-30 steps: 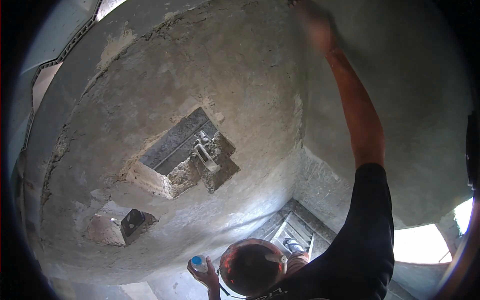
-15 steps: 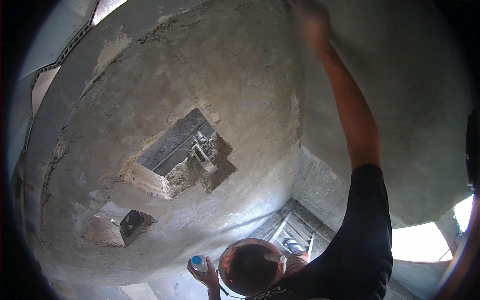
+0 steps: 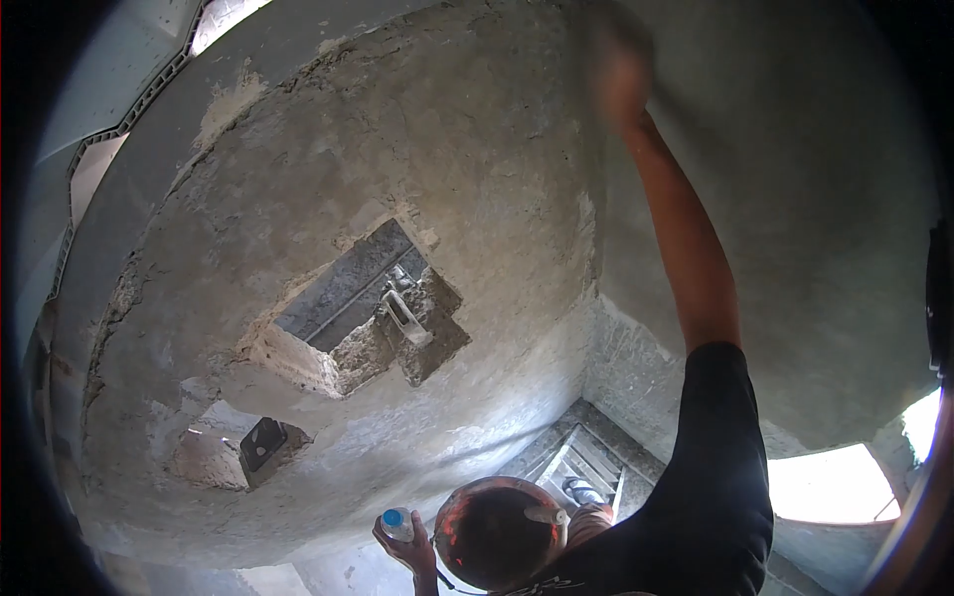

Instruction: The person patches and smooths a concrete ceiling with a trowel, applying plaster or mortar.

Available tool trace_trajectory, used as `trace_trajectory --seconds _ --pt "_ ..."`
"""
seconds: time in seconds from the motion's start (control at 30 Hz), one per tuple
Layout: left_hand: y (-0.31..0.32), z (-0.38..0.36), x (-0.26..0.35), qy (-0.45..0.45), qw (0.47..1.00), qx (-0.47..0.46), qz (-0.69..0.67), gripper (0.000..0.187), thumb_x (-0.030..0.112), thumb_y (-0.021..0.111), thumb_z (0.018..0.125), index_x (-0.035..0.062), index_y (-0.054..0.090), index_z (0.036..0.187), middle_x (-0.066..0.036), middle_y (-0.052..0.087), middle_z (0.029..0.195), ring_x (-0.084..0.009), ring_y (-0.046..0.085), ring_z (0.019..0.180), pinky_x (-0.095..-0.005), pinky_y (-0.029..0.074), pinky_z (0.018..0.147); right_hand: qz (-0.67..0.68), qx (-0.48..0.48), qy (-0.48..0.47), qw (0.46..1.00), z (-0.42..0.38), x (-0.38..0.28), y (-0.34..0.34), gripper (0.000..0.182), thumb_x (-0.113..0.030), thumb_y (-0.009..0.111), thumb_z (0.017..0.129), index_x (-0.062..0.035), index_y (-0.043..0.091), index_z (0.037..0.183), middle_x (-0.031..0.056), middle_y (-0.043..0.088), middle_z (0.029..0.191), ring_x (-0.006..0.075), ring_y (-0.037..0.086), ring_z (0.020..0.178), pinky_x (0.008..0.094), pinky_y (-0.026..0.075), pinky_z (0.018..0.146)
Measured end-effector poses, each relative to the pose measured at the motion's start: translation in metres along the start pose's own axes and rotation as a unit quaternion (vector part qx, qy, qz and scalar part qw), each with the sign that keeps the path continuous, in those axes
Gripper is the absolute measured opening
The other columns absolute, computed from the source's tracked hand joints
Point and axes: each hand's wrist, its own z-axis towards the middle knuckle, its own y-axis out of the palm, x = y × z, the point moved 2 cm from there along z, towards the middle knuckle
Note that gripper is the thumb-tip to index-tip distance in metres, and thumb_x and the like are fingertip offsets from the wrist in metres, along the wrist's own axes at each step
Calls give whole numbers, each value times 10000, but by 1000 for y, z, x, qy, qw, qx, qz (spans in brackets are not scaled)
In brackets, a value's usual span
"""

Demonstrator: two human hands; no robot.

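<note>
At the bottom, my left hand [image 3: 415, 551] is wrapped round a clear bottle [image 3: 396, 526] with a blue cap. Right beside it is a round, dark, bowl-like thing [image 3: 494, 536] with reddish patches along its rim and a pale stub on its right side; what carries it is hidden. My right arm, in a black sleeve, reaches high up the plastered wall [image 3: 795, 199]. Up there my right hand [image 3: 621, 79] is at the wall near the inside corner, smeared by motion. Its fingers and anything in them cannot be made out.
The adjoining rough wall [image 3: 477, 199] has a rectangular recess [image 3: 348, 278] with a pale handle-like piece [image 3: 405, 320] in it. A smaller hole [image 3: 214, 452] holds a dark object [image 3: 262, 443]. Below, a shoe [image 3: 581, 490] rests near a ladder-like frame [image 3: 556, 467]. Bright light enters an opening [image 3: 835, 482].
My right hand has moved slightly downward along the wall, and the forearm and sleeve have shifted a little left. My left hand stays in place with the bottle.
</note>
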Motion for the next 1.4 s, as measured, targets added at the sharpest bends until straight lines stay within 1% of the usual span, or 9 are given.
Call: trace_trajectory --seconds 0.2,0.3,0.73,0.8,0.93,1.03,1.1,1.23,1.4 --pt "-1 -2 2 6 1000 6 2 502 142 717 733 -32 455 1124 -159 500 1005 -311 501 944 -416 398 861 38 78 -166 982 -47 12 14 532 -40 576 759 -112 504 1282 214 624 1008 423 588 899 443 500 819" --pt "-1 -1 1 5 1000 4 3 513 145 738 734 -44 456 1118 -173 483 1002 -340 497 925 -440 399 833 -32 -13 -34 999 -77 20 7 530 -33 577 754 -132 518 1271 201 606 1071 418 585 910 434 497 828" --pt "0 1 8 -8 1000 -4 0 512 151 725 737 -24 452 1132 -162 505 1034 -305 504 953 -415 397 867 -35 36 -91 995 -49 13 12 505 -68 566 759 -148 533 1257 199 629 991 383 621 831 443 518 757" --pt "1 3 11 -18 1000 -1 -6 512 154 726 736 -24 452 1129 -162 504 1035 -308 504 952 -416 396 869 -53 -46 85 994 -55 4 -5 477 -128 578 783 -147 534 1257 199 636 966 378 625 825 450 512 767" --pt "0 5 9 14 1000 4 7 483 138 730 736 -36 461 1098 -171 489 991 -341 505 920 -444 405 823 7 95 -8 995 -15 3 0 469 -167 593 789 -143 538 1255 206 646 908 377 629 818 454 503 780" --pt "-1 6 12 38 999 8 12 474 134 727 739 -37 461 1093 -171 490 981 -342 506 907 -443 407 813 -45 -180 159 970 -6 8 20 497 -292 433 948 -124 326 1404 160 375 1400 320 349 1292 451 233 1096" --pt "0 6 14 44 999 10 9 471 134 726 741 -37 462 1092 -171 490 978 -343 507 902 -443 407 811 -50 20 -33 998 -21 -1 15 499 -166 606 787 -147 518 1277 207 649 885 388 625 822 463 498 788" --pt "1 4 6 16 1000 0 -13 478 141 721 744 -32 458 1103 -169 494 995 -332 502 929 -432 398 843 -107 -92 29 990 -31 6 11 549 -159 617 782 -159 478 1313 204 653 885 401 621 829 466 502 791" --pt "-2 5 13 13 1000 11 5 477 152 728 741 -40 462 1087 -181 496 979 -351 509 911 -448 406 815 1 98 -57 994 -6 10 16 472 -94 620 714 -139 596 1183 202 646 858 389 620 790 440 508 754"
